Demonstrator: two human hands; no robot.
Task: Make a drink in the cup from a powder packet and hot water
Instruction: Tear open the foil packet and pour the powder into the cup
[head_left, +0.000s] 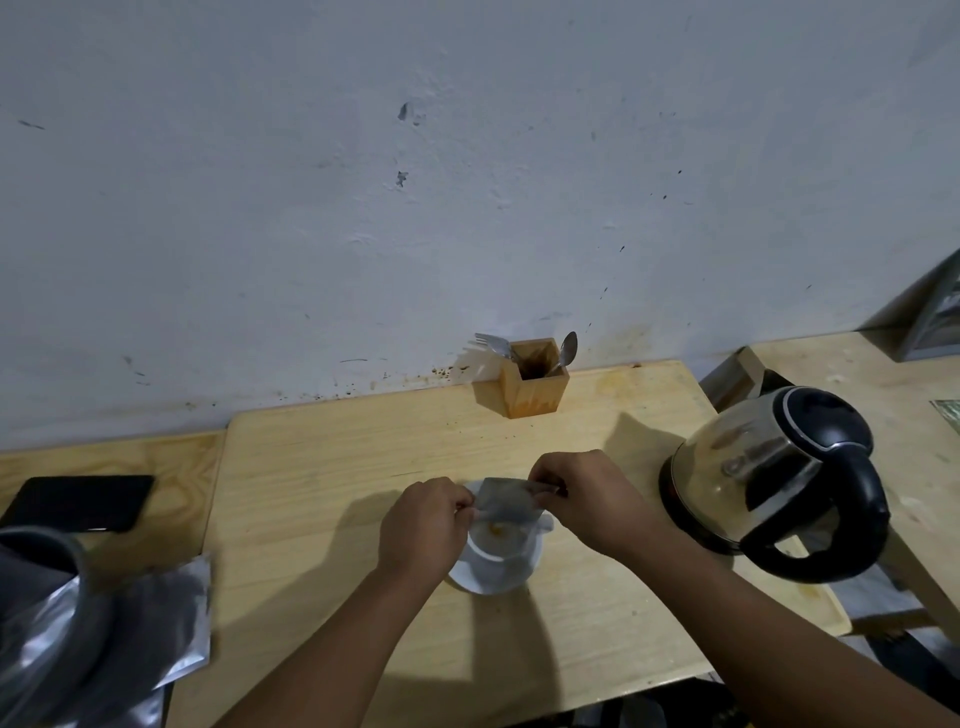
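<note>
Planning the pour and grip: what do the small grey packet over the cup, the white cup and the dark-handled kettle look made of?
Small grey packet: probably foil laminate, with a dull metallic sheen. White cup: likely glazed ceramic, smooth and opaque. Dark-handled kettle: reflective metal body, apparently steel, with glossy black plastic-looking handle and lid.

Under the two-handed grip on the packet (506, 500) stands the cup (501, 545), kettle (774, 478) right, holder (534, 384) behind, pouches (156, 623) far left.

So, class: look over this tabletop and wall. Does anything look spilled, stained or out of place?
Yes. Brown specks and splashes mark the wall just above the table, left of the wooden cutlery holder, like dried drink spatter. The holder's front also carries an orange stain near its base. Nothing looks tipped over or broken.
</note>
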